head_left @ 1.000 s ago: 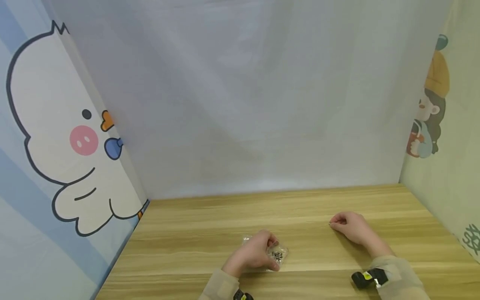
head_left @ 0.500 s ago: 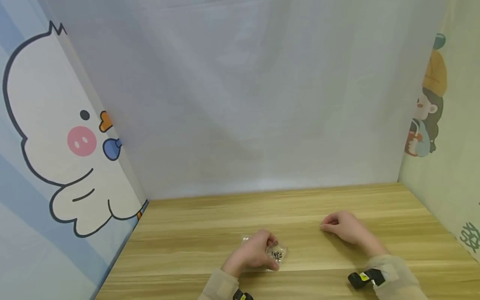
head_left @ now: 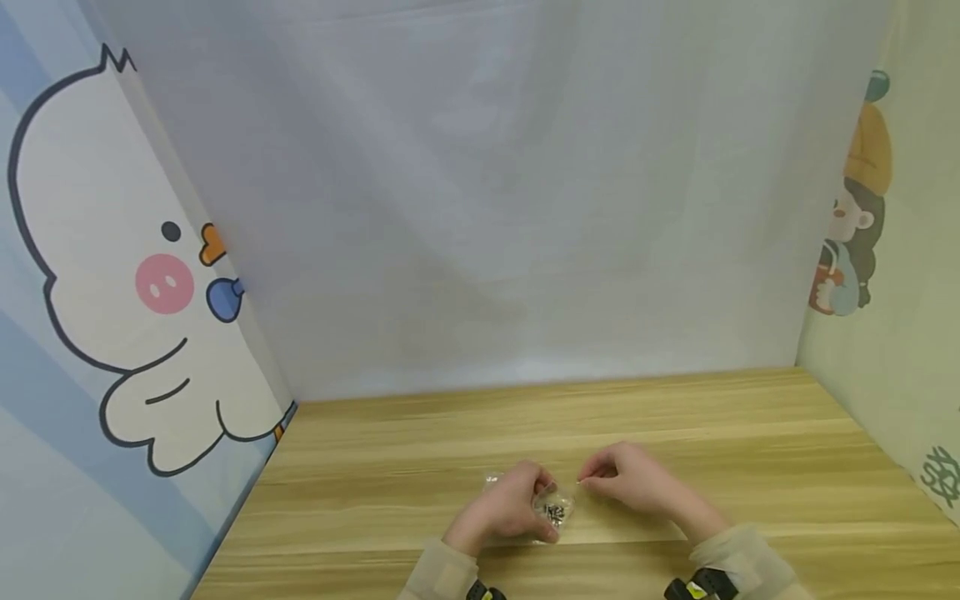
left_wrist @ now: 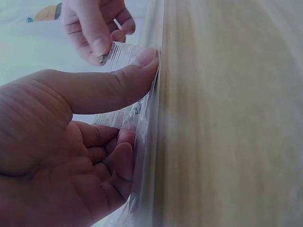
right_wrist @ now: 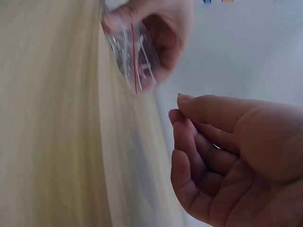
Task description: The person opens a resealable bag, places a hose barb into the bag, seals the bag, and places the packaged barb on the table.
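Note:
A small clear zip bag [head_left: 564, 498] with a red seal line lies under the fingers of my left hand [head_left: 508, 506], which grips it by the sides on the table. Several small dark metal screws [head_left: 553, 513] show through its plastic. My right hand [head_left: 637, 483] is just right of the bag's open end. Between its thumb and forefinger it pinches a tiny metal piece [left_wrist: 102, 59], apparently a screw. In the right wrist view that piece is mostly hidden by the fingertips.
The wood-grain table [head_left: 420, 433] runs back to a grey-white curtain [head_left: 525, 208]. Printed cloth panels stand at the left [head_left: 90, 250] and right [head_left: 900, 350]. Black wrist cameras are strapped over both sleeves.
My right hand has moved left across the table and toward me, from well apart to beside the bag. My left hand still holds the bag in the same place.

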A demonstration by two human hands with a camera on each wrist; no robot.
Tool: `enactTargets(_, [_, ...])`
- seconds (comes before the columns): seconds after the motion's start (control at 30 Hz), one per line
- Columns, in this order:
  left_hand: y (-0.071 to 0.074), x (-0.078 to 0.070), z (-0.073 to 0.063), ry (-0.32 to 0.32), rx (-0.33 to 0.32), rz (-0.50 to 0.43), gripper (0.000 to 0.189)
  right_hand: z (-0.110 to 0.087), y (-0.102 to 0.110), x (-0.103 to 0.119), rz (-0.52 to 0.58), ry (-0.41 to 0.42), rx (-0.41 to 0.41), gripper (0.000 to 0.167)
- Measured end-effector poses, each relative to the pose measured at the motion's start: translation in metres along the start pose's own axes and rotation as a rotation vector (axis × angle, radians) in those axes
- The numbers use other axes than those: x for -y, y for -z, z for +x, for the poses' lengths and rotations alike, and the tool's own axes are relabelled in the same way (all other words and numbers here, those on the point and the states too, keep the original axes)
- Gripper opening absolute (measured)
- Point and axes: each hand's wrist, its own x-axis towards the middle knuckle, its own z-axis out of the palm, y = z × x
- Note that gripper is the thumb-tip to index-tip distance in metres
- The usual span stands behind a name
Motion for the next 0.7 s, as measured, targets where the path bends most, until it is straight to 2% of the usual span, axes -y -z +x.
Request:
enactTargets(0.17, [0.001,0.0,-0.001,-0.006,0.002,0.001,0.06,0.003,-0.017,0.012,0.026,0.037,0.0,0.008])
enactTargets(0.33, [0.002,-0.001,-0.001,0.01,0.012,0.008,0.061,0.006,-0.03,0.015,0.073,0.05,-0.004,0.008])
enactTargets(0.7, [0.002,-0.001,-0.001,0.019,0.017,0.002,0.06,0.006,-0.033,0.016,0.095,0.04,-0.03,0.009])
